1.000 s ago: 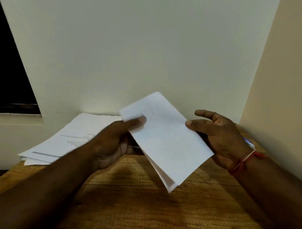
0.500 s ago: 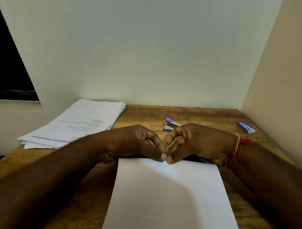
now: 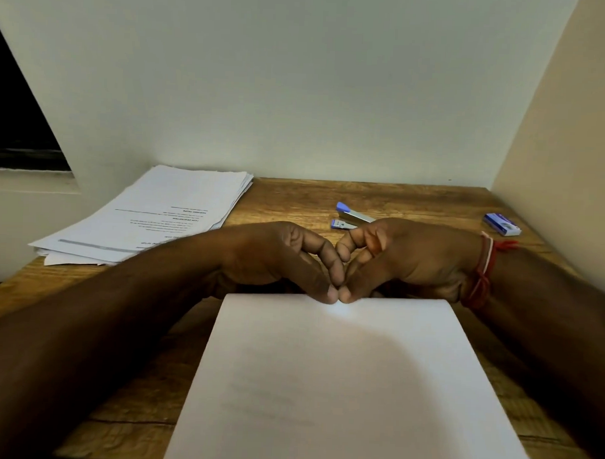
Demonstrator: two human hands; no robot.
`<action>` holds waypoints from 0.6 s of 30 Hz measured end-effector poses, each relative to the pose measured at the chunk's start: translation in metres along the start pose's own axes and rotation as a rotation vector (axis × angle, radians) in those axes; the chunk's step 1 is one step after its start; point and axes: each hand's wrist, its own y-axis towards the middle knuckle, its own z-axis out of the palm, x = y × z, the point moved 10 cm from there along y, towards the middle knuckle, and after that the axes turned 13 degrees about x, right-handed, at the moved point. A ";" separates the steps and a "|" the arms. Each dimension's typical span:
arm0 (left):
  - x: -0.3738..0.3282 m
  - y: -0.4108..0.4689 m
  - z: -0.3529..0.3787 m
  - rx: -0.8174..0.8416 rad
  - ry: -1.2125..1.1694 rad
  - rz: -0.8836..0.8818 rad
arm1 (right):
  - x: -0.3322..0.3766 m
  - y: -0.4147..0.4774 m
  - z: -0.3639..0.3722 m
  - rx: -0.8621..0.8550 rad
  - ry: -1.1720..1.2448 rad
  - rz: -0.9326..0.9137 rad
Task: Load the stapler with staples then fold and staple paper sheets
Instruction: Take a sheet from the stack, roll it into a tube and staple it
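A folded white paper [image 3: 340, 385] lies flat on the wooden table [image 3: 418, 199] in front of me, its far edge under my hands. My left hand [image 3: 279, 259] and right hand [image 3: 406, 260] meet at the middle of that edge. Both have curled fingers, with thumb tips and index tips pinching down on the edge. The blue and silver stapler [image 3: 349, 217] lies just beyond my right hand, partly hidden by it. A small blue staple box [image 3: 502, 224] sits at the far right.
A stack of printed sheets [image 3: 164, 214] rests on the table's far left, overhanging its edge. Walls close off the back and the right side. A dark window opening is at the left.
The folded paper, held up in the air a second ago, now lies flat on the table. Both hands moved to its far edge and have stayed there for the last half second.
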 end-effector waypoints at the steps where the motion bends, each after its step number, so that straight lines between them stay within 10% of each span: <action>1: -0.001 0.000 0.001 0.013 -0.006 0.000 | 0.000 0.000 -0.001 0.008 -0.008 0.001; 18: -0.009 -0.058 -0.077 -0.268 0.149 0.008 | 0.003 -0.028 -0.055 -0.053 -0.022 0.019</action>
